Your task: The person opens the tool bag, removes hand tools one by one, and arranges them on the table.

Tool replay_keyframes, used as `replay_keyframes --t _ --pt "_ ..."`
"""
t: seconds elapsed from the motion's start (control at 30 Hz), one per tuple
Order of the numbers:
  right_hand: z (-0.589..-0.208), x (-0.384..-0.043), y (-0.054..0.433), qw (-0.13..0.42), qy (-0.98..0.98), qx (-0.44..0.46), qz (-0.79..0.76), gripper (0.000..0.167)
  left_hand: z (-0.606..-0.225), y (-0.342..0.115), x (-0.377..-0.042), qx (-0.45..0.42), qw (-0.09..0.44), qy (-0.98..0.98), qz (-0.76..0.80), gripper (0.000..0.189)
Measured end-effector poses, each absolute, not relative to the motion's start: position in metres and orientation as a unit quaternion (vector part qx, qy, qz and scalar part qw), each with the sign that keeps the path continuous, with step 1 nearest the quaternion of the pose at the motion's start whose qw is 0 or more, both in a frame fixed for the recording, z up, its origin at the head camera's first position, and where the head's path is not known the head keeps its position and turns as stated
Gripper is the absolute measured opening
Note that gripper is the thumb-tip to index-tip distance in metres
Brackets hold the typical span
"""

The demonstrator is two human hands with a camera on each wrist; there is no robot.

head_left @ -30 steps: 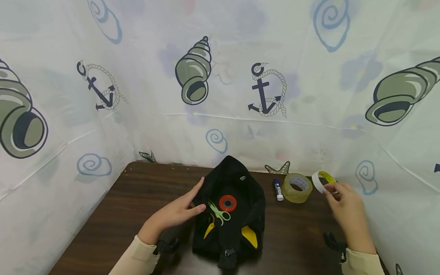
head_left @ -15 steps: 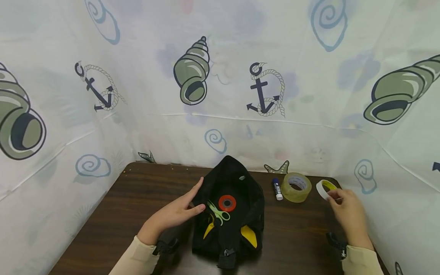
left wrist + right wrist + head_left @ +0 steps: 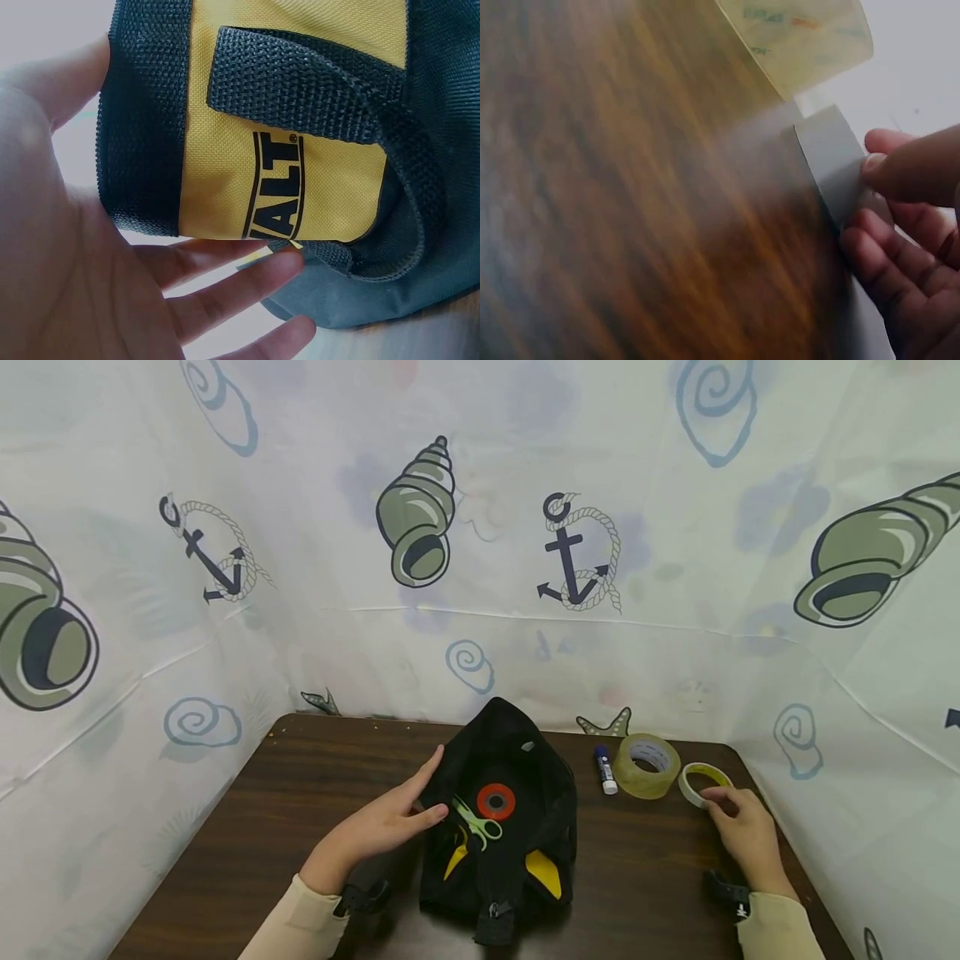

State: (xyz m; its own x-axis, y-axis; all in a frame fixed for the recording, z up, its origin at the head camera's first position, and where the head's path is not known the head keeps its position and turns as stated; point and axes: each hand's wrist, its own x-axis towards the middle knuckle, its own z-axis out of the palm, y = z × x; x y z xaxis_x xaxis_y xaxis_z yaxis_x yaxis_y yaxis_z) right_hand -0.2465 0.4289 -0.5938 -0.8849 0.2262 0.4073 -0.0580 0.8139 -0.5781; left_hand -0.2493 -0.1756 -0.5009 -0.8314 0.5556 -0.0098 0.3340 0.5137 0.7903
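Note:
A black bag (image 3: 551,777) stands open on the table. My left hand (image 3: 382,822) rests against its left side with fingers extended; the left wrist view shows the bag's yellow panel (image 3: 337,187) with partly hidden lettering. Inside the bag lie a red tape roll (image 3: 486,793) and green-handled scissors (image 3: 480,825). At the right, my right hand (image 3: 742,835) pinches a narrow white tape roll (image 3: 686,788), which lies flat on the table. Immediately left of that roll is a wide clear packing tape roll (image 3: 636,781).
A glue stick (image 3: 605,770) with a blue end lies left of the packing tape. The brown table (image 3: 300,793) meets a patterned cloth (image 3: 495,543) at its back and sides. A strap (image 3: 292,82) loops off the bag's side.
My right hand has brought the white tape roll down and toward the packing tape, turning it from tilted to flat. My left hand has stayed at the bag.

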Motion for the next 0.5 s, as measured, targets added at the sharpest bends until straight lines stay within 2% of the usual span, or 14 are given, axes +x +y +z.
replay_keyframes --t 0.27,0.5 --pt "-0.5996 -0.2465 0.4324 0.216 -0.896 -0.010 0.388 0.021 -0.4996 -0.1754 -0.2489 0.260 0.131 0.861 0.417 0.091" --pt "-0.6005 -0.2457 0.4330 0.225 -0.888 -0.019 0.401 0.022 -0.5010 -0.1748 -0.2495 0.258 0.135 0.860 0.419 0.091"
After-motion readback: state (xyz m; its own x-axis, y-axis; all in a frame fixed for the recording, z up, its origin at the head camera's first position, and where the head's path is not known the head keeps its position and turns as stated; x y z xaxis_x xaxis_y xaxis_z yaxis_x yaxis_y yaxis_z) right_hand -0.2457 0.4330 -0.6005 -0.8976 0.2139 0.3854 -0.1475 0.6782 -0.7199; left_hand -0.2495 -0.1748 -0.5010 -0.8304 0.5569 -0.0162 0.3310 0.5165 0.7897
